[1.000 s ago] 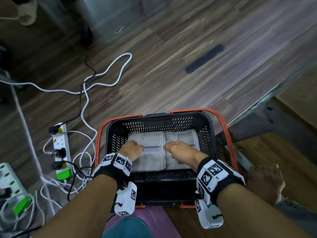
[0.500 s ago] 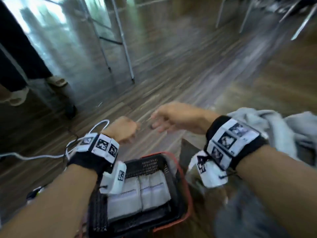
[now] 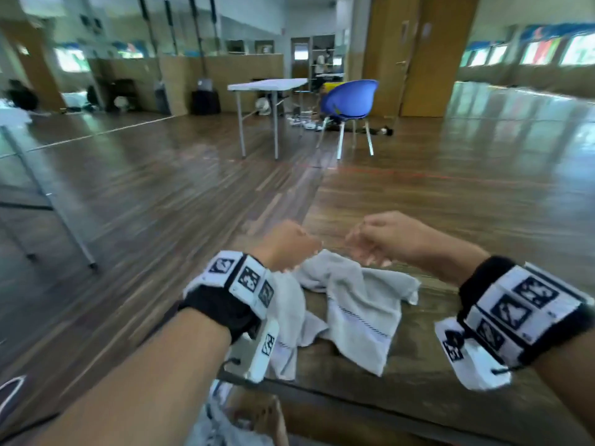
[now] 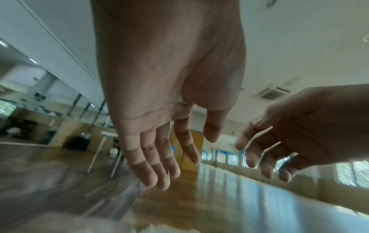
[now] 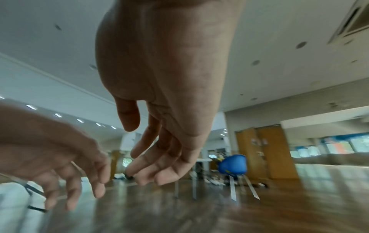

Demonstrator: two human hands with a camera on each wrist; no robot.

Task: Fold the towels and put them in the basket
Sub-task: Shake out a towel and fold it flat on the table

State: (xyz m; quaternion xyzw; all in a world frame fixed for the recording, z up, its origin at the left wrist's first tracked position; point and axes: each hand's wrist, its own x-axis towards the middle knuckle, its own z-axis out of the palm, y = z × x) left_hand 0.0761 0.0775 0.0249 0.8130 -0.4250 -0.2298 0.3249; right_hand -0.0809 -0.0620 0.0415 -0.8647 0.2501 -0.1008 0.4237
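1. both hands hung above the table [image 3: 450, 365], empty: the left hand [image 3: 286, 246] and the right hand [image 3: 389, 239] had fingers loosely spread, pinching nothing, as the wrist views showed.
2. the crumpled towel [image 3: 351, 304] lay on the table just below them, at 6 o'clock from the hands, one part drooping over the near edge by the left wrist.
3. the basket was out of view.
4. judgement: the step was picking up the towel. it would go best if each hand pinched 1 corner of the striped hem, at 3 and 9 o'clock, then lifted and shook it flat before folding.
5. grabbing the bunched middle risked a lopsided fold.
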